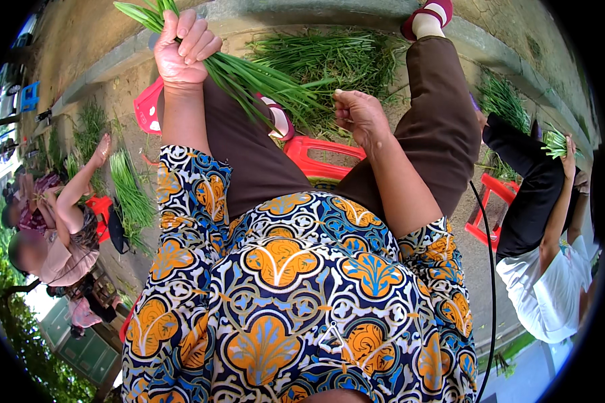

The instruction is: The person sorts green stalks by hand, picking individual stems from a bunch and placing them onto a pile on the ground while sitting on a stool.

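Note:
My left hand (183, 50) is raised at the upper left, its fingers wrapped round a bunch of garlic chives (249, 82). The long green leaves slant down to the right from the fist, and the paler ends stick out above it. Close to the drooping leaf tips is my right hand (359, 115), closed in a pinch with thumb and forefinger together. Whatever those fingers hold, if anything, is too small to make out. Beyond both hands a loose pile of chives (329, 57) lies on the ground.
A red plastic stool (326, 149) shows between my legs, and another red plastic piece (148, 107) by my left arm. A concrete curb (249, 17) runs behind the pile. People sit at both sides, near more chives (129, 191). A black cable (492, 289) hangs at right.

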A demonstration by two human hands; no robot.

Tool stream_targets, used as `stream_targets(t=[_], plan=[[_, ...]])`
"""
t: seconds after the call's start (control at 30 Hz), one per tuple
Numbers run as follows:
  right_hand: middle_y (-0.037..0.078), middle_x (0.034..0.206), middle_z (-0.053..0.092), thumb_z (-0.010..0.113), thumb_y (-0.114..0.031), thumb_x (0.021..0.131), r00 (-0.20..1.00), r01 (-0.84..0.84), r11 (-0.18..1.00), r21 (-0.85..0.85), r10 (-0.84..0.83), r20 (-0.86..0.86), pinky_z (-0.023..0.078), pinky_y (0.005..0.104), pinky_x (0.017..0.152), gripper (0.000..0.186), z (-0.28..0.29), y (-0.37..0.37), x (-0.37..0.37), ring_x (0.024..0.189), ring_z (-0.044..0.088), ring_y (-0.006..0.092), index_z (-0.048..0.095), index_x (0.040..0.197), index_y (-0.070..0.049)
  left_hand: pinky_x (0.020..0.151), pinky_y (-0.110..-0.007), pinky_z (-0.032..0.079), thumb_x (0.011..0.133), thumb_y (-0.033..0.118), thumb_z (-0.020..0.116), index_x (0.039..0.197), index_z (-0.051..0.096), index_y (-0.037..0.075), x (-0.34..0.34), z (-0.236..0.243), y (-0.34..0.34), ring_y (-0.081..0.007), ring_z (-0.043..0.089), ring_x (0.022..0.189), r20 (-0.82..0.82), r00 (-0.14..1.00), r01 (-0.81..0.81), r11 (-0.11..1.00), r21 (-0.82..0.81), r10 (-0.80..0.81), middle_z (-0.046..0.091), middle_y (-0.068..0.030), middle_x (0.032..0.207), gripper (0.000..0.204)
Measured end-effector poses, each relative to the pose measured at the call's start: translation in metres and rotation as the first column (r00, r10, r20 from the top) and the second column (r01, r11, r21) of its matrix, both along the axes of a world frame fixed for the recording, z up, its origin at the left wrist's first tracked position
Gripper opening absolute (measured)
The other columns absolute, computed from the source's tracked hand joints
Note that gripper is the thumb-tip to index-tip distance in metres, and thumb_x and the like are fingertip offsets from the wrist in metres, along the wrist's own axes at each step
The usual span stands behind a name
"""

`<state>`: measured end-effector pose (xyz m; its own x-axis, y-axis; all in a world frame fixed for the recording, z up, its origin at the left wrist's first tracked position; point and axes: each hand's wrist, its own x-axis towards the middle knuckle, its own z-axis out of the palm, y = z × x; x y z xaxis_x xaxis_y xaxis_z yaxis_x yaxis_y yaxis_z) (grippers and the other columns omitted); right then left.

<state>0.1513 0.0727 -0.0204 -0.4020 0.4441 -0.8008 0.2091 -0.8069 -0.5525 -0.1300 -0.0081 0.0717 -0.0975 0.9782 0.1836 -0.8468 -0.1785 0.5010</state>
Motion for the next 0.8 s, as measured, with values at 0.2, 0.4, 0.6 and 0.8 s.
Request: stream_targets(t=[0.2,0.4,0.6,0.8], plan=[[-0.001,0.062,0.056,0.066,-0.015,0.079,0.997,-0.032,0.997,0.069,0.037,-0.068,0.035,0.0189,0.043,0.012,-0.012,0.002,0.006,0.051,0.048,0.0064,0.057,0.074,-0.009,0.043,-0.022,0.03,0.095,0.031,0.04,0.068,0.042,0.008,0.004,0.003,-0.001,-0.0084,0.031,0.036,0.002,1.0,0.007,1.0,0.027,-0.007,0.036,0.0016,0.048,0.036],[0.001,0.062,0.057,0.062,-0.009,0.078,0.998,-0.038,0.937,0.347,0.019,0.058,0.037,0.0196,0.045,0.015,-0.004,-0.006,0.002,0.05,0.048,0.0074,0.063,0.091,-0.001,0.046,-0.022,0.029,0.094,0.036,0.041,0.068,0.041,0.011,0.0,0.001,-0.002,-0.0071,0.028,0.038,-0.009,1.0,0.023,1.0,-0.007,-0.023,0.034,0.0042,0.048,0.037],[0.004,0.07,0.062,0.057,-0.01,0.08,0.87,-0.484,0.842,0.24,0.492,0.029,0.044,0.0217,0.055,0.018,0.017,0.0,0.008,0.057,0.053,0.0095,0.064,0.092,0.001,0.046,-0.022,0.029,0.094,0.037,0.04,0.068,0.041,0.011,0.0,0.001,-0.002,-0.0073,0.028,0.038,-0.016,1.0,0.018,1.0,-0.016,-0.018,0.034,0.0044,0.048,0.037],[0.002,0.085,0.062,0.051,-0.012,0.086,0.834,-0.509,0.773,0.378,0.552,-0.007,0.043,0.0195,0.06,0.028,0.016,-0.012,0.003,0.067,0.053,0.0058,0.057,0.111,-0.001,0.045,-0.022,0.03,0.096,0.031,0.039,0.068,0.04,0.009,0.004,0.003,-0.002,-0.0084,0.03,0.038,-0.004,1.0,0.006,1.0,0.002,-0.006,0.035,0.0021,0.048,0.036]])
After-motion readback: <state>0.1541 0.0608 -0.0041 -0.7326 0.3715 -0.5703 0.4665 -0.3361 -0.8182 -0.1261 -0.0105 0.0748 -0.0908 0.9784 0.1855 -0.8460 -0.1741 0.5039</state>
